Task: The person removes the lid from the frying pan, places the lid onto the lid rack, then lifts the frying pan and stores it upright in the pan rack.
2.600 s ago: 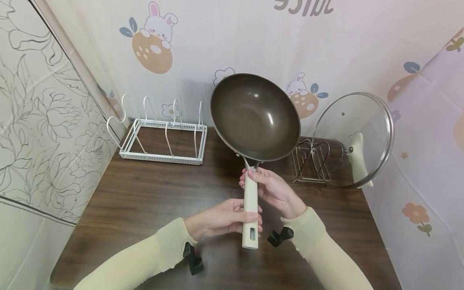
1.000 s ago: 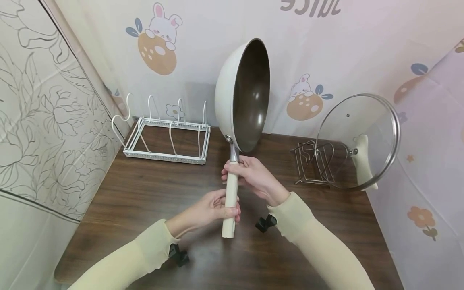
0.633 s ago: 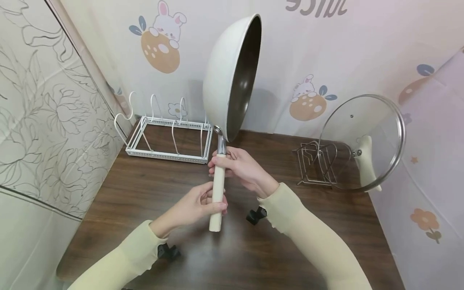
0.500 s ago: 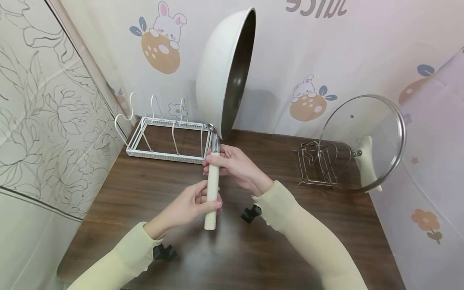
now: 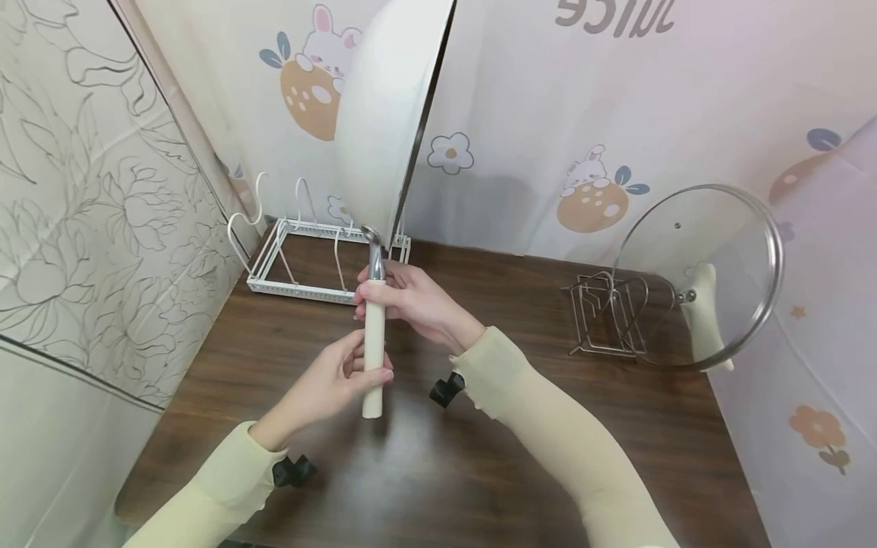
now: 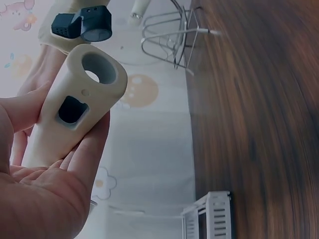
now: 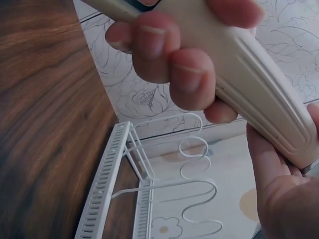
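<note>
A deep frying pan (image 5: 387, 114), cream outside and dark inside, is held up on edge in the head view, its rim turned right and its top cut off by the frame. My right hand (image 5: 418, 301) grips the cream handle (image 5: 374, 327) just below the metal neck. Lower down, my left hand (image 5: 336, 384) holds the same handle near its end, thumb across the front. The left wrist view shows the handle's hollow end (image 6: 99, 67) and hanging slot. Behind the pan stands a white wire pan rack (image 5: 301, 289), partly covered by the pan and right hand.
On the right, a small metal wire rack (image 5: 606, 316) bears an upright glass lid (image 5: 733, 251) with a cream handle. The brown wooden table (image 5: 521, 472) meets patterned curtains at the back and sides.
The pan has turned from showing its dark inside to showing its cream outside. Both hands have carried it up and left, towards the white rack. The view has shifted slightly.
</note>
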Demonstrator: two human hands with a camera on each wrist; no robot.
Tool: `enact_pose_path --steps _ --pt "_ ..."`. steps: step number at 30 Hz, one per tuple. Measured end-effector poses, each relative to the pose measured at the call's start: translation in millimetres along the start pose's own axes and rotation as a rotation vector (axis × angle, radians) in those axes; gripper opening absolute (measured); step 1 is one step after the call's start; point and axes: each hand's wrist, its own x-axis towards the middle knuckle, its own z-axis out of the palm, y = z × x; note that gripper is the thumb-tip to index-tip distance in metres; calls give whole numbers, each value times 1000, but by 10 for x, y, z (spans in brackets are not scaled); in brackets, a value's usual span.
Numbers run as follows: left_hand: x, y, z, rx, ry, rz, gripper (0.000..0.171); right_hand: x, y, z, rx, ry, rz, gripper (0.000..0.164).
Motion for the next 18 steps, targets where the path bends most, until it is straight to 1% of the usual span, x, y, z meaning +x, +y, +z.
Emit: enact_pose_path --steps 8,13,18 --pt "-60 -76 -102 43 47 -2 34 149 35 100 7 -61 -17 31" --pt "-112 -145 -145 78 74 -15 33 216 96 165 13 -74 -10 25" --pt "-138 -247 -174 81 84 -22 35 276 174 194 15 -76 10 21"
